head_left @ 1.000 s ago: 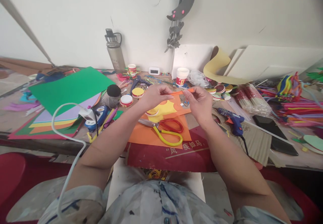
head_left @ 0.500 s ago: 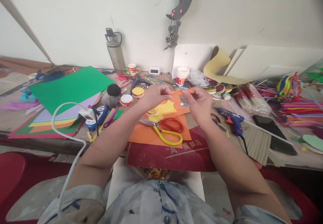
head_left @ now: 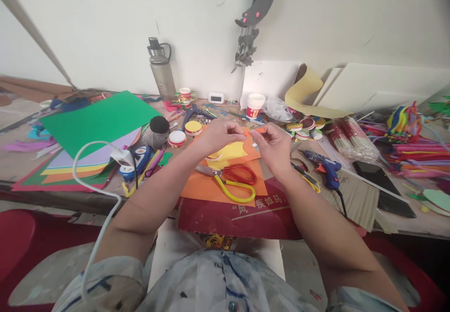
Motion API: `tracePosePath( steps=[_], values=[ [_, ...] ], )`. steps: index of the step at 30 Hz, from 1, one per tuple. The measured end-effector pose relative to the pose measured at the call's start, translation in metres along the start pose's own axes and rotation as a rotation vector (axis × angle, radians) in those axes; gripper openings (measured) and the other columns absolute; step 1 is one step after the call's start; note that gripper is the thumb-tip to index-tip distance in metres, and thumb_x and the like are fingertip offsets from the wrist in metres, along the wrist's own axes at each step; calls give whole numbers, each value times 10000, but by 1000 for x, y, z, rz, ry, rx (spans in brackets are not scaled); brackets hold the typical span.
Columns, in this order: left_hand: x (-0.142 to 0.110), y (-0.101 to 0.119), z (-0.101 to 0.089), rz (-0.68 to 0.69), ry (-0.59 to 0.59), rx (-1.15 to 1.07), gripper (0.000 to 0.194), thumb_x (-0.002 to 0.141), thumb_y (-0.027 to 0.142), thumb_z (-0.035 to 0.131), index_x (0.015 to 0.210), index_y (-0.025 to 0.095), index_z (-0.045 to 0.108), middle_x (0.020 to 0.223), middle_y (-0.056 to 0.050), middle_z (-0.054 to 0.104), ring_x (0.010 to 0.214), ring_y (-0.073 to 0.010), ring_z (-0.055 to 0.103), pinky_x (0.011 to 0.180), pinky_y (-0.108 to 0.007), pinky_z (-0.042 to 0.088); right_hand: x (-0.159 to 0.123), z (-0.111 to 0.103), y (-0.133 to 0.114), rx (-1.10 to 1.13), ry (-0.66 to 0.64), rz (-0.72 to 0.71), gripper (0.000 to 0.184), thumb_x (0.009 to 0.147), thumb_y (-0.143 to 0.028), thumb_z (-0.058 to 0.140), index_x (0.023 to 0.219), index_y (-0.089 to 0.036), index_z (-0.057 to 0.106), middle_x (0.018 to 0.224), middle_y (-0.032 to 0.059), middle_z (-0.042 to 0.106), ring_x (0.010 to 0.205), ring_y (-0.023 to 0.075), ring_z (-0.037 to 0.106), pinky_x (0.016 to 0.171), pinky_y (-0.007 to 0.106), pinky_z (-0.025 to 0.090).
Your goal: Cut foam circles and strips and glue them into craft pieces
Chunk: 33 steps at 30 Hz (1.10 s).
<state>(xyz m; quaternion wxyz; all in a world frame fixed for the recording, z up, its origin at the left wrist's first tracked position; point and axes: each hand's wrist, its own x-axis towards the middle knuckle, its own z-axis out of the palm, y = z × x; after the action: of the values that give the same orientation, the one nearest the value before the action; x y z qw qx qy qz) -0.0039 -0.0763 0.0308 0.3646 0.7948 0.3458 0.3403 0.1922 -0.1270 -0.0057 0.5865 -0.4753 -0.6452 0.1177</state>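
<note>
Two bare hands at a cluttered craft bench, seen from above. The left hand (head_left: pixel 222 134), at the centre of the frame, is nearly closed, thumb and fingertips drawn together in a pinch on the near end of a narrow orange strip (head_left: pixel 259 130). The right hand (head_left: pixel 276 141), just right of centre, is likewise bent into a pinch and grips the strip's other part (its fingers hide much of the piece). The strip is thus held between the two hands, above the work surface.

Below the hands, scissors (head_left: pixel 220 181) with one red and one yellow handle lie on an orange sheet (head_left: pixel 197 189), near a yellow cut-out (head_left: pixel 234 150). A dark red board (head_left: pixel 211 218), printed with Chinese characters, projects toward the lower centre. At the right are a blue hot-glue gun (head_left: pixel 328 174) and a black smartphone (head_left: pixel 390 204) (a pale stick crosses the latter). A green sheet (head_left: pixel 101 120) occupies the left; a water bottle (head_left: pixel 162 75) stands upper left of centre, and a paper cup (head_left: pixel 255 106) behind the hands.
</note>
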Motion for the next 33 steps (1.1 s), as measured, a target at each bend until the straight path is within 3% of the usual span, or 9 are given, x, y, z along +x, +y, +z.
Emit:
tracePosePath(
  steps=[9,20,28,33],
  values=[
    [1,3,1,-35,31,78,177,779,318,826,732,168,746,719,-12,717,706,-140,613,680,-274,419,0,1,1,19,10,15,491,919,-669,750,726,-227,663,690,12,620,654,178,524,654,339,409],
    [-1,4,2,-12,7,77,165,803,255,783,691,163,704,683,2,678,682,-122,572,696,-274,398,1,-2,4,42,-11,59,568,888,-647,776,622,-244,477,642,-10,508,652,169,476,645,331,395],
    [1,-3,-1,-16,-1,35,193,793,344,781,720,168,743,697,-12,707,689,-136,594,661,-272,408,4,-6,5,67,19,101,551,883,-663,777,652,-248,499,653,-14,485,671,170,451,632,316,390],
    [1,-2,-3,-35,19,5,176,777,333,792,732,166,757,706,-18,721,684,-135,605,653,-264,429,5,-4,5,125,6,117,512,875,-664,794,701,-236,573,695,-3,576,667,160,476,628,309,402]
  ],
)
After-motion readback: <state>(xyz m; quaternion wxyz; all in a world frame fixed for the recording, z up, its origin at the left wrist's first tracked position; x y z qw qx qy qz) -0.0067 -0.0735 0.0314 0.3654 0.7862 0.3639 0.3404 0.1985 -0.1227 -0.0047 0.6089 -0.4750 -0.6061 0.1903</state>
